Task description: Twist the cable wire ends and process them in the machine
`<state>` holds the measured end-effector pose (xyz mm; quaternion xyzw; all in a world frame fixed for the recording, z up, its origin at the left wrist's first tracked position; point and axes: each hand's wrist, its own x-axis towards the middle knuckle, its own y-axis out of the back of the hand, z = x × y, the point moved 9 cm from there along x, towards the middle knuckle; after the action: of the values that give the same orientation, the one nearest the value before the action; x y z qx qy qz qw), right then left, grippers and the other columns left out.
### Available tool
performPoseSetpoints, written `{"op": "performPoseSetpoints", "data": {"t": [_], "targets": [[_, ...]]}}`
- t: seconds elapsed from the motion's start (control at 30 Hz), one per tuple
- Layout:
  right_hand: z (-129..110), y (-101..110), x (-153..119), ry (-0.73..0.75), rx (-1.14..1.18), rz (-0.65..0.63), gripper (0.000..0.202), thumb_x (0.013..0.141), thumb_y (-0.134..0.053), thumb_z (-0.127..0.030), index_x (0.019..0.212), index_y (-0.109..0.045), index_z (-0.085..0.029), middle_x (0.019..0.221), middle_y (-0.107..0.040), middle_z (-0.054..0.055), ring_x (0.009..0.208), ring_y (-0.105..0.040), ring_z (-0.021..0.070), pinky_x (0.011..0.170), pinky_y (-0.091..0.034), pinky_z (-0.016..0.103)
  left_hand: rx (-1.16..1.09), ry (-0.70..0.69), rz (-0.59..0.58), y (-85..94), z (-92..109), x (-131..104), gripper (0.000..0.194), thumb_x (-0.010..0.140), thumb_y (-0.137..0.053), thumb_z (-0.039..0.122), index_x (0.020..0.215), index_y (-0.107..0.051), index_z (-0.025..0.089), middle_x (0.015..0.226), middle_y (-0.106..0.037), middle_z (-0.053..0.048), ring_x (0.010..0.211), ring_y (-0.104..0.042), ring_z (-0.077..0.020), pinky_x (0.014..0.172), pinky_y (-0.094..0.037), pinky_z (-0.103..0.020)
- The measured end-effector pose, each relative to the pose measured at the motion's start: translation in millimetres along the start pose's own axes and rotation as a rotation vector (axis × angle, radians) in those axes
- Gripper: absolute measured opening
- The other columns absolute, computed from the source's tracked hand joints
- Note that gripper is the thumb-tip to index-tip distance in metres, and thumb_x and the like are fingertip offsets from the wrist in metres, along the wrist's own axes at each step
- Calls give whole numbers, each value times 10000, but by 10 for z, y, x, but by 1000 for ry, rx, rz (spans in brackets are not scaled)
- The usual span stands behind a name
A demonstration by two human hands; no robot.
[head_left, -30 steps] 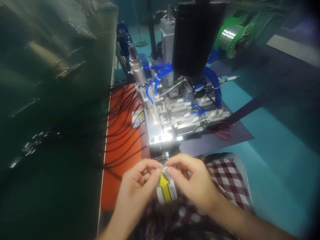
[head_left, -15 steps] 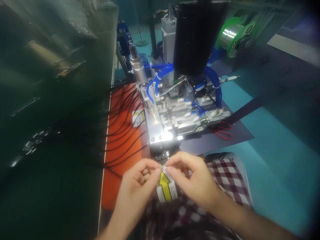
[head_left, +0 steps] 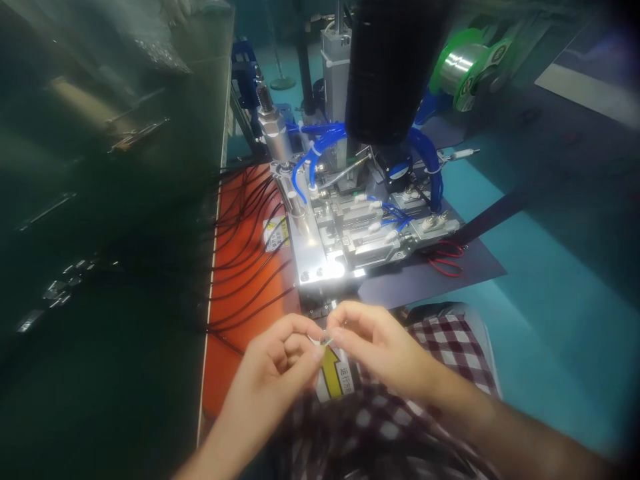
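My left hand is closed in a pinch, its thumb and index fingertips on a thin whitish strand. Close beside it, my right hand pinches too, with its fingertips at the other end of the strand. The strand is small, and its exact shape is hard to make out. Just below the fingertips lies a white label with a yellow arrow, partly covered by my left hand. Beyond both hands stands a metal machine with blue tubes.
Black cables cross an orange mat at the left of the machine. A dark green table fills the left side. A black cylinder hangs over the machine, and a green spool of wire is at upper right.
My right hand's fingertips have shifted slightly, and more of the strand shows between the two hands. The view has moved a little.
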<state>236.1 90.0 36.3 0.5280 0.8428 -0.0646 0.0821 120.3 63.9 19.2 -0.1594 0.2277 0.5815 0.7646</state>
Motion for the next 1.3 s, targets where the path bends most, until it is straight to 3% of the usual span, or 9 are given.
{"op": "performPoseSetpoints", "data": {"t": [0.13, 0.23, 0.47, 0.63, 0.77, 1.1, 1.3], "targets": [[-216, 3, -2, 259, -250, -16, 139, 880, -490, -116, 795, -571, -189, 792, -545, -5, 733, -515, 130, 680, -422, 250, 57, 19, -13, -11, 4, 21, 220, 766, -635, 371, 831, -590, 165, 496, -491, 55, 483, -420, -88, 492, -332, -190], [-269, -32, -7, 334, -296, -51, 148, 880, -500, -98, 800, -582, -190, 826, -554, 2, 769, -528, 136, 719, -429, 259, 49, 10, 1, 0, -8, 23, 199, 765, -639, 353, 773, -595, 160, 491, -496, 50, 475, -422, -81, 489, -329, -186], [-84, 137, -76, 153, -259, 213, 89, 850, -561, -152, 792, -618, -190, 744, -553, -21, 580, -465, 97, 532, -375, 230, -77, 23, 89, 47, -43, 12, 254, 751, -673, 403, 765, -598, 161, 491, -470, 59, 455, -417, -74, 473, -352, -184], [65, 81, -76, 39, -146, 219, 74, 808, -584, -168, 739, -609, -175, 618, -481, -47, 495, -385, 77, 462, -317, 217, -72, 16, 133, 61, -25, 16, 258, 753, -676, 405, 744, -592, 161, 478, -462, 61, 442, -399, -66, 469, -361, -185], [189, 5, -62, -79, -20, 194, 81, 814, -573, -208, 740, -582, -177, 548, -427, -63, 475, -351, 79, 437, -288, 210, -99, -8, 101, 44, -46, 27, 257, 782, -651, 417, 767, -567, 174, 482, -454, 68, 440, -375, -64, 467, -347, -187], [274, -28, -79, -108, 75, 225, 95, 830, -579, -259, 782, -598, -179, 689, -532, -11, 565, -429, 96, 495, -341, 218, -203, 9, 121, 69, -139, 25, 274, 789, -648, 439, 812, -561, 180, 491, -459, 68, 443, -392, -70, 471, -370, -198], [260, 8, -72, -103, 31, 253, 90, 800, -608, -260, 775, -628, -175, 613, -497, -29, 517, -394, 91, 460, -318, 216, -147, -2, 124, 72, -115, 44, 271, 792, -642, 438, 825, -558, 182, 499, -466, 68, 457, -398, -75, 493, -401, -219]]}}
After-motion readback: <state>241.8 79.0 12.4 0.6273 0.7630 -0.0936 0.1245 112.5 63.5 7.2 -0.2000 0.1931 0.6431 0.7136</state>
